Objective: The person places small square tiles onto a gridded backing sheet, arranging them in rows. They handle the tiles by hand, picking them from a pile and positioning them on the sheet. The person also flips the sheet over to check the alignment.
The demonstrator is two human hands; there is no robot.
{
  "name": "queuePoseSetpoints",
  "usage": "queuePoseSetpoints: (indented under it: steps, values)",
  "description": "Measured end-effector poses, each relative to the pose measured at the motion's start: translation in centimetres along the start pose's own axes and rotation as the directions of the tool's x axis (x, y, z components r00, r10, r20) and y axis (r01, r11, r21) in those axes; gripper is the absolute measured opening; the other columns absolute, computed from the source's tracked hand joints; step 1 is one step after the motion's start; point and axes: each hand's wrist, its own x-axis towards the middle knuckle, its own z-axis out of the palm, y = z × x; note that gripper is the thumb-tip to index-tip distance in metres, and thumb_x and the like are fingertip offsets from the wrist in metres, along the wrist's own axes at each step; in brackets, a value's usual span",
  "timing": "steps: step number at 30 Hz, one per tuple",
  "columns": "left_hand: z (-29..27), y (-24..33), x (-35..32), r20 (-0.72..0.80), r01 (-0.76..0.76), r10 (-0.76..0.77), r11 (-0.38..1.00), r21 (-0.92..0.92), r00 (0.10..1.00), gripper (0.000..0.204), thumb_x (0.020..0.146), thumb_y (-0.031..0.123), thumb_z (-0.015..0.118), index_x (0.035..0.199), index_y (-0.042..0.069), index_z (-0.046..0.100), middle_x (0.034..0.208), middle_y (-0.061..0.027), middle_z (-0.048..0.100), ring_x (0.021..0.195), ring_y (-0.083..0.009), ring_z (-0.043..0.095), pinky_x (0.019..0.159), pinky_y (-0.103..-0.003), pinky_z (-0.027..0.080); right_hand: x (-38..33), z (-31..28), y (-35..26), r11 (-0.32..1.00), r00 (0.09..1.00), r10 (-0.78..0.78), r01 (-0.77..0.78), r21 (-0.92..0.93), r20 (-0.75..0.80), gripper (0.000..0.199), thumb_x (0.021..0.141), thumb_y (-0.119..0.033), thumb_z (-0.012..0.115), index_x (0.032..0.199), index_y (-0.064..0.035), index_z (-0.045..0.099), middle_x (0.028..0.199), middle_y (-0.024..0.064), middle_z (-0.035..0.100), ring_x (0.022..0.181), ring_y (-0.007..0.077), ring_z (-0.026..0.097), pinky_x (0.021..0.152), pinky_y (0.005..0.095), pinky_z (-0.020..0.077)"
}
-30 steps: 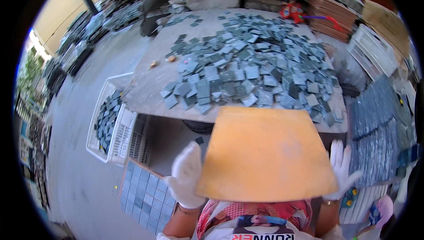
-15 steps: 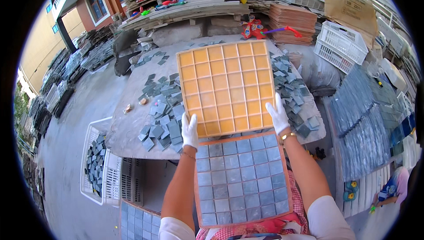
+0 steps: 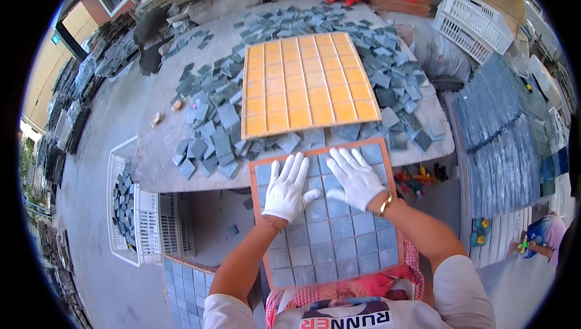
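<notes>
Both white-gloved hands, left hand (image 3: pixel 288 188) and right hand (image 3: pixel 355 177), lie open and flat on the grey-blue square tile sheet in its orange frame (image 3: pixel 330 226). Empty orange plastic grid tray (image 3: pixel 305 82) sits just beyond the fingertips. Best press evenly, palms spread, seating every tile.

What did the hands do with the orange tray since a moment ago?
Both hands let go of the orange tray; it now lies on the loose tiles on the table. The left hand and right hand moved down and press flat on the blue tile sheet, which stayed on the lap.
</notes>
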Motion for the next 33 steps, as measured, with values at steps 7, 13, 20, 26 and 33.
queuePoseSetpoints:
  steps: [7, 13, 20, 26, 33]
  values:
    - [-1.6, 6.8, -11.1, 0.178, -0.098, 0.111, 0.992, -0.078, 0.978, 0.084, 0.082, 0.061, 0.048, 0.133, -0.006, 0.042, 0.139, -0.0237, 0.042, 0.130, -0.0379, 0.037, 0.107, -0.057, 0.022, -10.7, -3.2, -7.9, 0.957, 0.921, -0.270, 0.226, 0.179, 0.280, 0.074, 0.081, -0.051, 0.061, 0.135, -0.0037, 0.045, 0.142, 0.0164, 0.041, 0.132, 0.0311, 0.037, 0.113, 0.0440, 0.0236]
    - [-2.1, 7.4, -18.5, 0.138, -0.025, 0.038, 0.995, -0.099, 0.990, 0.078, 0.082, 0.055, 0.053, 0.131, -0.004, 0.045, 0.136, -0.0208, 0.045, 0.127, -0.0360, 0.041, 0.105, -0.056, 0.025, -17.3, -4.1, -5.8, 0.966, 0.979, -0.136, 0.096, 0.242, 0.154, 0.063, 0.076, -0.041, 0.068, 0.124, -0.0028, 0.053, 0.133, 0.0168, 0.047, 0.126, 0.0320, 0.042, 0.109, 0.0431, 0.0305]
    - [-0.4, 8.9, -13.1, 0.089, 0.068, -0.061, 0.995, -0.068, 0.994, 0.081, 0.081, 0.051, 0.059, 0.137, -0.003, 0.039, 0.142, -0.0210, 0.040, 0.133, -0.0371, 0.035, 0.109, -0.055, 0.023, -20.4, -2.6, -4.2, 0.699, 0.816, 0.573, -0.441, 0.563, -0.072, 0.061, 0.085, -0.026, 0.064, 0.133, 0.0035, 0.041, 0.133, 0.0259, 0.045, 0.126, 0.0408, 0.043, 0.106, 0.0419, 0.0343]
    - [-1.4, 9.4, -12.5, 0.090, 0.134, -0.131, 0.991, -0.029, 0.987, 0.086, 0.074, 0.051, 0.066, 0.137, -0.001, 0.039, 0.142, -0.0217, 0.040, 0.133, -0.0399, 0.034, 0.109, -0.054, 0.023, -20.3, -1.3, -5.9, 0.564, 0.701, 0.712, -0.538, 0.627, -0.038, 0.076, 0.080, -0.029, 0.072, 0.137, 0.0036, 0.036, 0.135, 0.0267, 0.045, 0.127, 0.0388, 0.043, 0.105, 0.0399, 0.0363]
    - [1.5, 3.0, -19.7, 0.085, 0.493, -0.777, 0.306, -0.815, 0.624, 0.033, 0.086, 0.025, 0.064, 0.102, -0.003, 0.057, 0.086, -0.0047, 0.056, 0.076, -0.0147, 0.052, 0.074, -0.029, 0.045, -20.7, -2.1, -5.2, 0.359, 0.619, 0.723, -0.716, 0.598, 0.307, 0.076, 0.070, -0.040, 0.078, 0.125, 0.0024, 0.046, 0.112, 0.0269, 0.059, 0.105, 0.0397, 0.058, 0.087, 0.0400, 0.0461]
